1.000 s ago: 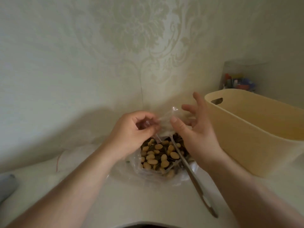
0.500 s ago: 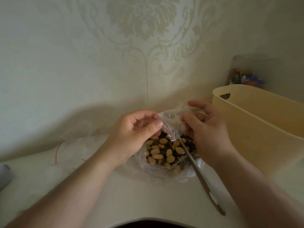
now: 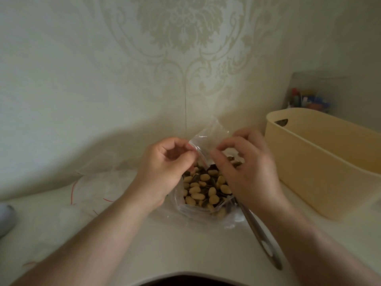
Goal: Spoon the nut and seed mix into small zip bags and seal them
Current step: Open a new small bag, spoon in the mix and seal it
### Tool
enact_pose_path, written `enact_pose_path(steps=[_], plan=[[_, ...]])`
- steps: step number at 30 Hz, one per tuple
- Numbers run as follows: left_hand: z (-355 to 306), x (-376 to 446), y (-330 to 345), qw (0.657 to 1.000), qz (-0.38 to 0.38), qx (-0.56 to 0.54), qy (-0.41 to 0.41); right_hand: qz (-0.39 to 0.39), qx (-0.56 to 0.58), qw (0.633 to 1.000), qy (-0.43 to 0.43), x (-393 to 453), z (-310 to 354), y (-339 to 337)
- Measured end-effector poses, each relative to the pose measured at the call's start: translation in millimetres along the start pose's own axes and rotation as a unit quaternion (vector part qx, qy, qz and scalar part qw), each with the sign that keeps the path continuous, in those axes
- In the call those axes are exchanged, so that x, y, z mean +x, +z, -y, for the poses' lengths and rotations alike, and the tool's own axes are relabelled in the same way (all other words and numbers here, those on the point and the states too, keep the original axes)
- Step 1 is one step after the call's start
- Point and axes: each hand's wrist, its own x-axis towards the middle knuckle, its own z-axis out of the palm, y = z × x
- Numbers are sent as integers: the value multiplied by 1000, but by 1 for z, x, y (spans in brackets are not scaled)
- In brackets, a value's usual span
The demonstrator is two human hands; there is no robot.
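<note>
Small zip bag (image 3: 208,139) held above the nut and seed mix (image 3: 206,188), empty. Left hand (image 3: 165,172) pinches its red-striped edge. Right hand (image 3: 245,172), spread a second ago, now has fingers curled onto the opposite edge. Mouth likely being opened; spoon (image 3: 259,234) idle on table (image 3: 165,248).

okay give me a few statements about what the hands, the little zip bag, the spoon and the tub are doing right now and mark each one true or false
1. Both hands pinch the small zip bag at its top edge. True: left hand, right hand.
2. The spoon is held in the right hand. False: it lies on the table, bowl end in the nut and seed mix.
3. The beige tub stands to the right of the hands. True.
4. The small zip bag is already full of nuts. False: it looks empty.
</note>
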Motion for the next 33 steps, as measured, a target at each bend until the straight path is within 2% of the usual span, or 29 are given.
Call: enact_pose_path(steps=[4,6,10,15,20,22,26,29,33], plan=[[2,-5,4,998,59,7,5,106,72,992,4,-4,7,0],[2,-7,5,996,87,13,9,121,77,990,4,-5,8,1],[-1,-7,-2,985,113,118,64,129,62,989,-39,-2,3,-1],[2,-4,-6,937,55,254,235,107,44,992,-58,-3,2,0],[5,-2,-7,876,-7,350,331,62,-2,998,-17,-1,4,-4],[5,-3,-7,875,4,351,333,77,24,996,33,-3,6,-4],[3,-10,-5,902,120,333,246,120,160,966,166,-5,15,-2],[5,-9,-2,887,100,364,264,120,220,947,202,-4,20,-3],[7,-6,-3,876,75,365,306,121,213,949,199,-3,20,-6]])
